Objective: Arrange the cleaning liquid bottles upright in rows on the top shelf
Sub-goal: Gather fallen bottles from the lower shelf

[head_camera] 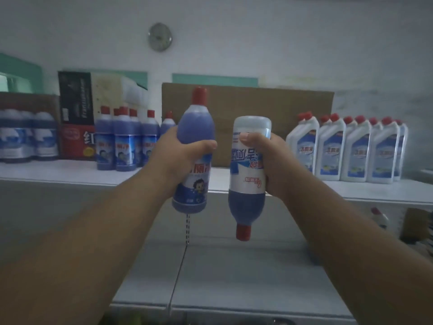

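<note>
We see bare shelf [225, 177] between the purple bottles [124, 139] on the left and the white bottles [346, 148] on the right. Both clusters stand upright, well apart. A cardboard sheet [281, 102] closes the back of that gap. Left of the purple bottles, boxes [77, 116] and wrapped bottles [25, 137] fill the shelf. Above every cap we see bare wall.

Two blue-liquid bottles are held, one upright [195, 146], one inverted [248, 174]. About six more [124, 139] stand on the shelf, and roughly eight white angled-neck bottles [356, 148].
</note>
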Demonstrator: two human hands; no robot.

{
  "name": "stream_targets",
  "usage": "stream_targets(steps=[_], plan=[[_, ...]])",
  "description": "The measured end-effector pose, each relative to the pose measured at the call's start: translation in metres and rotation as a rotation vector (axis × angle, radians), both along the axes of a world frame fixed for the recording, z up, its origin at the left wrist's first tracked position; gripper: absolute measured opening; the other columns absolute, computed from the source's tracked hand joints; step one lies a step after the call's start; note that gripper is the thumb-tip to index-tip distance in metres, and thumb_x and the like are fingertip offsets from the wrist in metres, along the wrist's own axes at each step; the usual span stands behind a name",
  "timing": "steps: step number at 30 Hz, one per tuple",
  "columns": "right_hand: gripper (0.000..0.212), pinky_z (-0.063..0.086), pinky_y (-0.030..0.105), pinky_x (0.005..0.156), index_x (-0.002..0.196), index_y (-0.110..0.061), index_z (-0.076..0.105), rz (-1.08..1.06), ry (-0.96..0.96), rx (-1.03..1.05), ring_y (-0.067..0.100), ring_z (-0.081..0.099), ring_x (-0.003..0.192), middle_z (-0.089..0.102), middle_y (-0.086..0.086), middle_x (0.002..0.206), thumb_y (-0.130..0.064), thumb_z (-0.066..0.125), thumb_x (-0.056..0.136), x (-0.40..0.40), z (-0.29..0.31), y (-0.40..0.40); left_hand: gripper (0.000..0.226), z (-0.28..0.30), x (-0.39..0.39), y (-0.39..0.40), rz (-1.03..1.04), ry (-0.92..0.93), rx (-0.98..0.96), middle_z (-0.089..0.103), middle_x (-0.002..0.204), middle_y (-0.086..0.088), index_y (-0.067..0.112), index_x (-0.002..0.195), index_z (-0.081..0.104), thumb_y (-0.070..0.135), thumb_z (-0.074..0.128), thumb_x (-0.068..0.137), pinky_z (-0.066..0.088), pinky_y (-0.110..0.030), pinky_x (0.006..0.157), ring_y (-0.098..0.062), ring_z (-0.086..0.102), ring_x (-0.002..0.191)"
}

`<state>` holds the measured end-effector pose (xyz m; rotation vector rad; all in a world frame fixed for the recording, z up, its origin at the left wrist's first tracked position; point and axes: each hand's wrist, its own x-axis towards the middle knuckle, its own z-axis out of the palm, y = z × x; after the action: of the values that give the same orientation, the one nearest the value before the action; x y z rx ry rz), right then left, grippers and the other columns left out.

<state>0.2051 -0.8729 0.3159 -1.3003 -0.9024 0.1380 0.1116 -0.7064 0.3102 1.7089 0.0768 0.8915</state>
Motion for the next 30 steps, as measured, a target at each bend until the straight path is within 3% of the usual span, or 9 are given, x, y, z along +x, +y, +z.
stream_targets(steps=[12, 18, 21, 27, 30], plan=[[0.043, 0.055, 0.041, 0.072, 0.105, -0.013, 0.059, -0.09, 0.031, 0.027, 0.023, 0.07, 0.073, 0.07, 0.006, 0.081, -0.034, 0.072, 0.069, 0.074, 0.029, 0.077, 0.033, 0.023, 0.116, 0.113, -0.016, 0.036, 0.029, 0.069, 0.098, -0.006, 0.029, 0.101, 0.057, 0.031, 0.081, 0.079, 0.058, -0.038, 0.071, -0.025, 0.071, 0.086], [0.046, 0.055, 0.039, 0.069, 0.104, -0.013, 0.06, -0.098, 0.051, 0.038, 0.022, 0.069, 0.07, 0.069, 0.006, 0.081, -0.035, 0.075, 0.066, 0.094, 0.027, 0.096, 0.055, 0.002, 0.149, 0.125, -0.042, 0.089, -0.001, 0.067, 0.107, -0.002, 0.025, 0.123, 0.054, 0.037, 0.082, 0.077, 0.058, -0.042, 0.081, -0.023, 0.067, 0.095], [0.053, 0.056, 0.04, 0.071, 0.108, -0.012, 0.06, -0.071, 0.073, 0.032, 0.023, 0.07, 0.073, 0.069, 0.009, 0.087, -0.041, 0.077, 0.067, 0.102, 0.032, 0.101, 0.047, 0.001, 0.157, 0.13, -0.044, 0.087, -0.039, 0.066, 0.101, -0.002, 0.023, 0.118, 0.056, 0.036, 0.08, 0.08, 0.056, -0.036, 0.073, -0.021, 0.067, 0.09], [0.047, 0.059, 0.039, 0.071, 0.114, -0.012, 0.06, -0.067, 0.081, -0.007, 0.023, 0.071, 0.077, 0.071, 0.008, 0.089, -0.044, 0.072, 0.081, 0.107, 0.035, 0.111, 0.047, 0.003, 0.156, 0.133, -0.083, 0.131, 0.007, 0.063, 0.102, 0.003, 0.025, 0.118, 0.051, 0.039, 0.078, 0.082, 0.048, -0.027, 0.059, -0.012, 0.062, 0.084], [0.05, 0.059, 0.043, 0.078, 0.114, -0.013, 0.06, -0.048, 0.11, 0.021, 0.025, 0.07, 0.081, 0.071, 0.009, 0.092, -0.045, 0.074, 0.078, 0.107, 0.034, 0.117, 0.068, 0.004, 0.15, 0.137, 0.012, 0.127, 0.06, 0.059, 0.118, 0.003, 0.026, 0.133, 0.042, 0.049, 0.076, 0.079, 0.054, -0.032, 0.072, -0.016, 0.061, 0.097]])
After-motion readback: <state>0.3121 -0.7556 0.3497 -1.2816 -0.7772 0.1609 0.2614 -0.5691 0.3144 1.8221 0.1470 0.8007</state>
